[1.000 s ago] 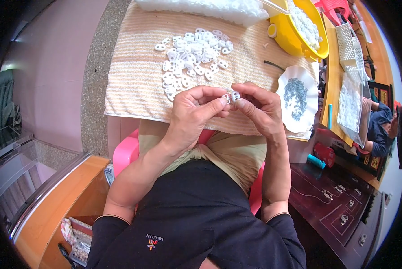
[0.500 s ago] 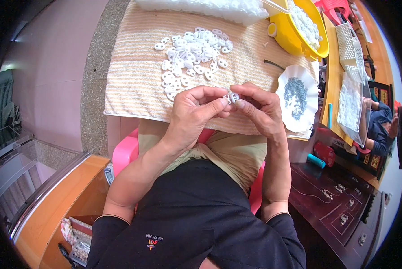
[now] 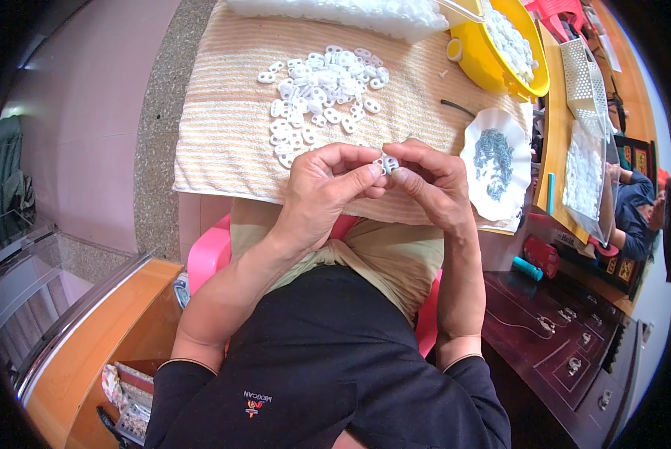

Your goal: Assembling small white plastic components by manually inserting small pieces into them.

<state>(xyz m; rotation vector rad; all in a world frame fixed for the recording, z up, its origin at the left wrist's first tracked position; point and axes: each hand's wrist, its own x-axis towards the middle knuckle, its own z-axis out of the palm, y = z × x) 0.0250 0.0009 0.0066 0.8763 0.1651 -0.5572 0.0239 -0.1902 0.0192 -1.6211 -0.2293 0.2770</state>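
My left hand and my right hand meet over the near edge of the towel-covered table. Pinched in the right fingertips is a small white oval plastic piece with two holes. Against it, the left thumb and forefinger close on another small white piece, mostly hidden by the fingers. Just beyond my hands lies a loose pile of similar white two-hole pieces. To the right of my right hand, a white wavy-edged dish holds many small dark grey metal bits.
A yellow tub of white parts and a clear container of white pieces stand at the far side. A thin black strip lies on the striped towel. Another person sits at the far right beside a clear bin.
The white piece in my right fingertips has turned slightly and sits a little lower. My hands otherwise stay in the same place.
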